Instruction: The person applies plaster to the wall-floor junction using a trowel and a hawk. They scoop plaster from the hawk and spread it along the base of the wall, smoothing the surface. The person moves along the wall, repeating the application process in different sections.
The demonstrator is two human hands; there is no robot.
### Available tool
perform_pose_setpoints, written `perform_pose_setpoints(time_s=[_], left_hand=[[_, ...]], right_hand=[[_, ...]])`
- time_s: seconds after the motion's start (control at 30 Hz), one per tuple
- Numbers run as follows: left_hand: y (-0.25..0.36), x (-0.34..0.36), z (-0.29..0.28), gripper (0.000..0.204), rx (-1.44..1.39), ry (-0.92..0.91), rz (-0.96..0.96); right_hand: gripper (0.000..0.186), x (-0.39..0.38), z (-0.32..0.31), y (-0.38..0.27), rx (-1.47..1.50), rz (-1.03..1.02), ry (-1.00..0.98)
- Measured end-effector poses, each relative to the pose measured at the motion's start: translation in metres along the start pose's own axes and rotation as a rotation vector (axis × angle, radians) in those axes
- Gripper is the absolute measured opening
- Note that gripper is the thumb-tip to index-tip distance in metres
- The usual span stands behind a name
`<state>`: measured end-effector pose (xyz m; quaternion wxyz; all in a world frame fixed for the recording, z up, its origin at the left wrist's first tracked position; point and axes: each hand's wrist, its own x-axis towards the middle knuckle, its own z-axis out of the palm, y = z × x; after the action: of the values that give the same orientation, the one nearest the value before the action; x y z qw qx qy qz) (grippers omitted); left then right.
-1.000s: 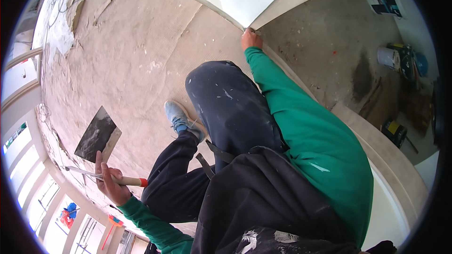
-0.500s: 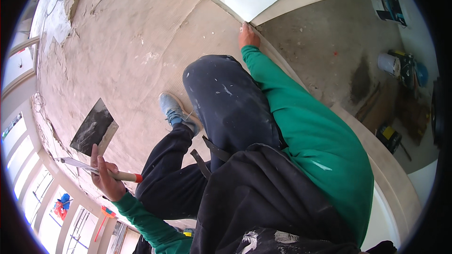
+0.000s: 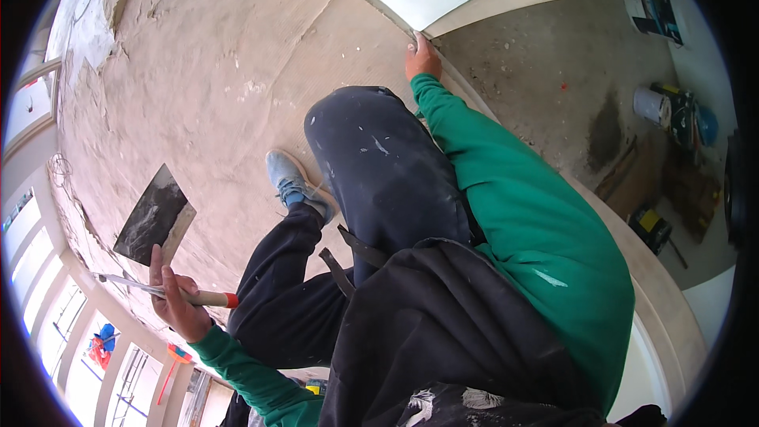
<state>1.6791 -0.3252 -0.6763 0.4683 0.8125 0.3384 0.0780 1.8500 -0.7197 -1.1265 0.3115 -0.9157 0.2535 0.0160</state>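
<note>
My left hand (image 3: 180, 307) is closed around a putty knife with a pale wooden handle (image 3: 207, 298) and red end; its thin blade (image 3: 130, 282) shows almost edge-on. A wide, dark scraper blade (image 3: 154, 217), smeared with grey-white filler, stands out past the extended index finger, and I cannot tell how its handle is held. Out at arm's length, my right hand (image 3: 424, 62) is at the foot of a white wall corner (image 3: 417, 12). Its fingers are drawn together against the corner's base, and whatever they hold, if anything, is hidden.
Brown sheeting (image 3: 213, 95) covers the floor, torn near the left. A pale sill (image 3: 553, 170) runs beneath my right arm. Beyond it lie a white bucket (image 3: 652, 105), a dark container (image 3: 651, 229) and another bucket (image 3: 653, 16). Railings (image 3: 59, 265) line the left side.
My right hand has shifted slightly at the wall corner and its wrist has turned a little. The left hand and its tools have tilted slightly. The view has moved a little.
</note>
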Motion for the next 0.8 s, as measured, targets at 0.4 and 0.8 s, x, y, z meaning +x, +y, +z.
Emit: perform_pose_setpoints(time_s=[0.4, 0.8], left_hand=[[-0.002, 0.001, -0.009, 0.044, -0.064, -0.027, 0.022], [-0.001, 0.004, -0.009, 0.046, 0.021, -0.028, -0.009]], right_hand=[[0.025, -0.011, -0.029, 0.044, 0.005, 0.167, 0.017], [0.05, 0.033, -0.032, -0.02, -0.179, 0.463, -0.225]])
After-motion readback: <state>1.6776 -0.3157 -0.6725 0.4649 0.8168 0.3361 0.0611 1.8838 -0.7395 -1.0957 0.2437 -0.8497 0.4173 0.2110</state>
